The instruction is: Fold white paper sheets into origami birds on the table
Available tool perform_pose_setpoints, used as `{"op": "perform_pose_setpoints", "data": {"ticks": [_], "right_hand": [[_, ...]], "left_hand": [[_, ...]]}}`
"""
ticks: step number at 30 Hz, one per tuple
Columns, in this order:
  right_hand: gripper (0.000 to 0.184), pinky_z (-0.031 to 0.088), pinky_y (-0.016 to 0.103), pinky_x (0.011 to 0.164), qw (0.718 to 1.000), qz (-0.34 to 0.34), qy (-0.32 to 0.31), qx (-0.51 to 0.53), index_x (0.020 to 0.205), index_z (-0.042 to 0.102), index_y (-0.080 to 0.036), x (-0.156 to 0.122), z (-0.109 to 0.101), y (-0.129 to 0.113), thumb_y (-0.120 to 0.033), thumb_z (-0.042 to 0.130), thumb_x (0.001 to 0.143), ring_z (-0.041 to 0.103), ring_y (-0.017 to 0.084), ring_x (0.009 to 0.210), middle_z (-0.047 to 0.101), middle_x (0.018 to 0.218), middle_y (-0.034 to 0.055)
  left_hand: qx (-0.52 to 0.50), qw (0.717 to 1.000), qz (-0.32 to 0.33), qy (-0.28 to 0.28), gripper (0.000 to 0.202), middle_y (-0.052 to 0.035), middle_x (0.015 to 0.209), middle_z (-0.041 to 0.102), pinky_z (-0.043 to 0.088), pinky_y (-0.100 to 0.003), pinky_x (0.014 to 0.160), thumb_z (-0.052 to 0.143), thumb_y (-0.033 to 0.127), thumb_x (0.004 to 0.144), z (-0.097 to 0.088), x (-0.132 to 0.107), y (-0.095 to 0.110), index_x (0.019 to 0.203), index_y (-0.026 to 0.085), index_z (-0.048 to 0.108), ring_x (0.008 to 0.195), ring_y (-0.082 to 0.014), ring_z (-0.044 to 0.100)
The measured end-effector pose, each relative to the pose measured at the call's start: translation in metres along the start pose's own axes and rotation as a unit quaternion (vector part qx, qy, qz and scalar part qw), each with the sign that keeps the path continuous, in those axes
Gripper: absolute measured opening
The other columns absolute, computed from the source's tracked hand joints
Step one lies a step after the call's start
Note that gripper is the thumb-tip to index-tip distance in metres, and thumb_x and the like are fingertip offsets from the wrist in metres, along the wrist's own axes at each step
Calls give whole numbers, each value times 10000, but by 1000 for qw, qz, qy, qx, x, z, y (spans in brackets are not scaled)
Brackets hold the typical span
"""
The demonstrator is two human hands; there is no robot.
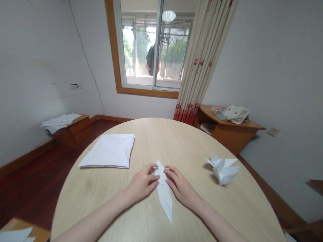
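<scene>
A narrow white folded paper (165, 199) lies on the round wooden table (161, 134), pointed at its far and near ends, with a crease across its middle. My left hand (143, 180) grips its left edge, the thumb and fingers curled onto the upper half. On the opposite edge, my right hand (181, 185) holds the same upper half with bent fingers. The near half extends free between my wrists. To the right stands a finished-looking white origami piece (224, 170) with several pointed flaps, apart from my hands.
A stack of white paper sheets (108, 151) lies at the table's left. Beyond the table are a low drawer cabinet (80, 129) with papers on top, a corner desk (237, 129) bearing a cloth bag (237, 113), and a curtain (199, 64) beside the window.
</scene>
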State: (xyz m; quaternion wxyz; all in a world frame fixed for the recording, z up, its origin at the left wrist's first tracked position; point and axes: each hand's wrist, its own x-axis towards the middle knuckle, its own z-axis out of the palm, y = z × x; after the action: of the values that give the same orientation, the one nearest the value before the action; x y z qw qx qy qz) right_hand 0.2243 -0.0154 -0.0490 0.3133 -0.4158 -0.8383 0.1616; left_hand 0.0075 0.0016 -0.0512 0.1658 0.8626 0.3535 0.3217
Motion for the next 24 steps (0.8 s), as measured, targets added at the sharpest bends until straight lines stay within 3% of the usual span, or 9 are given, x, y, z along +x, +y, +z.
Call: {"op": "perform_pose_setpoints", "data": {"ticks": [6,15,22,24], "right_hand": [[349,458,479,992,997,-36,-6,-61,1280,553,-228,0,1,1,-211,412,960,512,250,1220,518,1368,118],[321,420,476,1028,996,8,-38,-78,1220,593,-190,0,1,1,-239,397,970,498,241,1231,544,1343,108],[428,411,494,1033,995,30,-13,-97,1358,468,-181,0,0,1,-287,452,944,478,262,1259,495,1393,134],[412,408,507,1032,994,28,-9,-109,1340,497,-175,0,1,3,-281,446,945,474,273,1264,483,1405,138]], "left_hand": [[41,999,-24,-23,198,-95,1200,605,495,-394,944,576,235,892,-3,1,3,1003,229,740,1105,-234,574],[8,996,-63,-63,217,-68,1258,614,479,-344,971,584,233,892,-2,1,-1,1063,223,718,1107,-209,608],[41,997,-22,-66,209,-68,1141,677,508,-348,899,574,286,912,-8,4,-3,1048,218,718,1022,-218,645],[50,997,-3,-60,211,-70,1072,700,511,-344,866,580,315,912,-10,4,-4,1023,207,723,975,-219,655]]}}
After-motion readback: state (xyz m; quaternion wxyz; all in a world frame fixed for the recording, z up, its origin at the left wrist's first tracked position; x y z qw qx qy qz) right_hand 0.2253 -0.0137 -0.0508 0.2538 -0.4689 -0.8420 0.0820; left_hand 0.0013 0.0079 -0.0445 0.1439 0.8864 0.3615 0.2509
